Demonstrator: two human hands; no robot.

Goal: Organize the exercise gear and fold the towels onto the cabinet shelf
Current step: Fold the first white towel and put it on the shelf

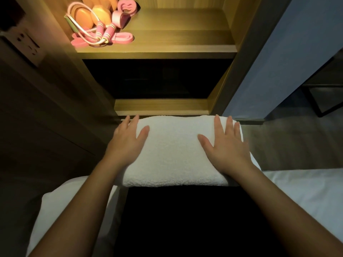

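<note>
Two hands lie flat on a folded white towel (174,154), fingers straight and spread, gripping nothing. The left hand (128,140) sits at the towel's left end, thumb on the cloth and fingers reaching past its edge. The right hand (226,145) presses the right end, palm down.

The towel's long axis runs left to right across the view, with its rounded fold on the far side toward the cabinet. It rests above a dark gap between white bedding (306,191) on either side – what holds it up I cannot tell.

Just beyond the fold is a low wooden ledge (161,106), then a dark compartment, then the lit shelf (176,39) higher up. The gear is bunched at the shelf's left end – a pink jump rope (104,33) over flat pink bands (123,37), with orange pieces (86,19) behind. A wall socket (27,43) sits far left.
</note>
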